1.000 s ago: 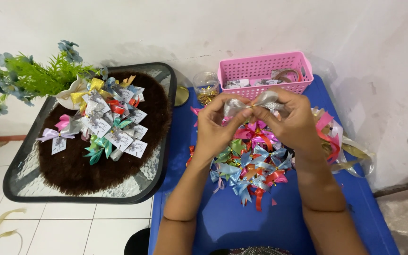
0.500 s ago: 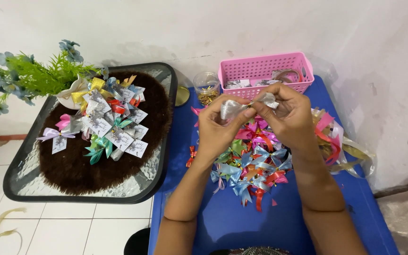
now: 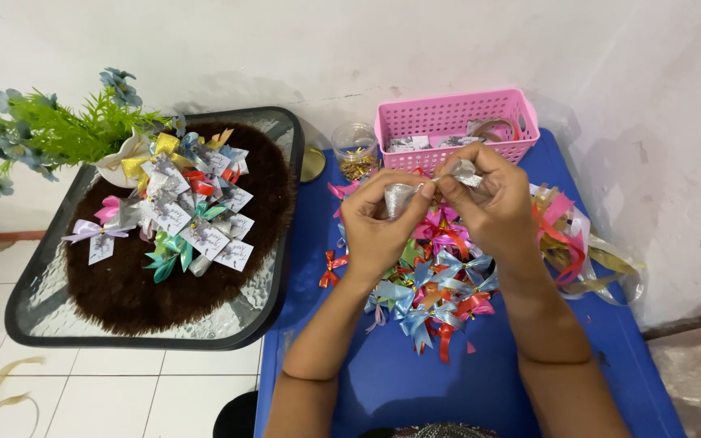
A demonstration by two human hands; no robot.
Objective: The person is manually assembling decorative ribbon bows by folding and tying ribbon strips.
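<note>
- left hand point(image 3: 379, 223) pinched on one end of a shiny silver ribbon piece point(image 3: 403, 196), fingers curled tight
- right hand point(image 3: 492, 203) grips the other end of it, crinkled foil-like strip spanning between both hands
- directly below the hands: loose heap of glossy ribbon bows point(image 3: 436, 284), pale blue, red, pink, on a smooth blue table point(image 3: 367, 381)
- just beyond the hands: pink plastic lattice basket point(image 3: 448, 118), small clear jar point(image 3: 355, 148) to its left
- right of right hand: tangle of loose ribbon strips point(image 3: 586, 243)
- far left of left hand: glass-top black-framed table point(image 3: 269, 300), fuzzy brown mat point(image 3: 123, 284), tagged bows point(image 3: 188, 211), fake blue flowers point(image 3: 50, 130)
</note>
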